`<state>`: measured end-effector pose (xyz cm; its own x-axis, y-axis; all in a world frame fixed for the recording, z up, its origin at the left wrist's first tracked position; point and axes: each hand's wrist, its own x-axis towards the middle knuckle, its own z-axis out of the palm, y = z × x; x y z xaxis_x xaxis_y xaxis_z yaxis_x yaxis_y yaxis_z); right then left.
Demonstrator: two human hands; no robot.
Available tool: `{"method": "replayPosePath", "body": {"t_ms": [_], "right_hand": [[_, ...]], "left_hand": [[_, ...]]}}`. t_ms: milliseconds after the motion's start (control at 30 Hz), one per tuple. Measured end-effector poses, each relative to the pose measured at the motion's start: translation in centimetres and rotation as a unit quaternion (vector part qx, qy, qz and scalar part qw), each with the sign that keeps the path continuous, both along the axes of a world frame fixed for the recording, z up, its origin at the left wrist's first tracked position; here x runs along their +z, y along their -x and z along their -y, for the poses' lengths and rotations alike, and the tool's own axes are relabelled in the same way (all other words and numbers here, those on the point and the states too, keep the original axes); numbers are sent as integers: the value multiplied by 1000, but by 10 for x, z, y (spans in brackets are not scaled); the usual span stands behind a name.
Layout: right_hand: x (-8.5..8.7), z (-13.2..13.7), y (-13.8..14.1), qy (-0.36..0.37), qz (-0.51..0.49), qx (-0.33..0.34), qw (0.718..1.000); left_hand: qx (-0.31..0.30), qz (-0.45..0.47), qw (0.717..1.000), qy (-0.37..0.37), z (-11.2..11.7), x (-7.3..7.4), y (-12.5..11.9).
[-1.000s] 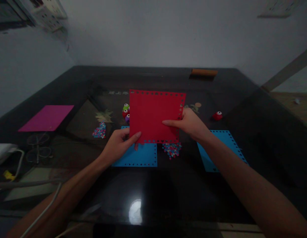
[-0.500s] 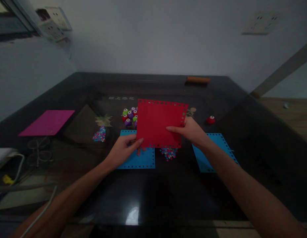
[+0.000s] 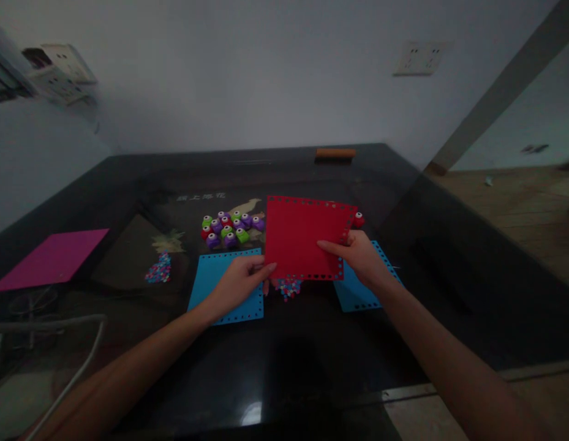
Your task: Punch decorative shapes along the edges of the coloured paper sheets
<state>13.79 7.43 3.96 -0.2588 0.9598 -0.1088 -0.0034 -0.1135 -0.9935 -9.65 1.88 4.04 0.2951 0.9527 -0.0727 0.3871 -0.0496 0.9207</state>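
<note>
A square sheet of red paper (image 3: pixel 297 239) with holes punched along its edges is held up in front of me, above the table. My left hand (image 3: pixel 245 275) pinches its lower left corner, thumb on the near face. My right hand (image 3: pixel 357 251) grips the right edge, thumb flat on the front. Below and behind, a blue sheet with punched edges (image 3: pixel 208 282) lies at the left, and another blue sheet (image 3: pixel 355 294) lies at the right, partly covered by my right hand. Between them, confetti-like paper dots (image 3: pixel 290 289) lie in a pile, partly hidden by the red sheet.
Several small craft punches (image 3: pixel 226 228) in purple, green and red stand behind the left blue sheet; a red one (image 3: pixel 358 220) stands at the right. A magenta sheet (image 3: pixel 54 257), another dot pile (image 3: pixel 160 268) and a white cable (image 3: pixel 89 367) are at the left. A brown roll (image 3: pixel 334 153) lies at the back.
My view has turned to the right, so the table things shift left in the picture. Both hands keep their hold on the red sheet, which now sits slightly lower and further right in view.
</note>
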Motion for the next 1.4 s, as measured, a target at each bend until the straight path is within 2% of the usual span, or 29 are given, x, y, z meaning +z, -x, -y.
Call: {"method": "replayPosePath", "body": {"t_ms": [300, 700, 900, 1033, 1100, 1133, 1233, 1333, 1400], "right_hand": [[-4, -1, -13, 30, -23, 13, 999], [-10, -4, -17, 29, 27, 27, 999], [-13, -4, -16, 14, 25, -11, 1000], [-14, -4, -16, 15, 17, -30, 999], [-14, -5, -15, 14, 13, -39, 999], [-15, -5, -15, 13, 12, -42, 999], [-17, -5, -14, 9, 12, -51, 999], [-19, -5, -13, 6, 15, -60, 998], [-20, -5, -11, -1, 18, -64, 998]], "left_hand": [[-18, -1, 1000, 26, -7, -6, -7], [-30, 24, 998, 46, -7, -15, -5], [-38, -21, 999, -14, -11, -5, 0], [6, -80, 994, -76, -23, 1, 16], [37, -151, 981, -115, -31, 2, 30], [50, -206, 966, -147, -35, 2, 38], [93, -390, 891, -216, -45, 1, 61], [97, -493, 839, -208, -52, -1, 77], [93, -525, 823, -197, -54, -4, 83]]}}
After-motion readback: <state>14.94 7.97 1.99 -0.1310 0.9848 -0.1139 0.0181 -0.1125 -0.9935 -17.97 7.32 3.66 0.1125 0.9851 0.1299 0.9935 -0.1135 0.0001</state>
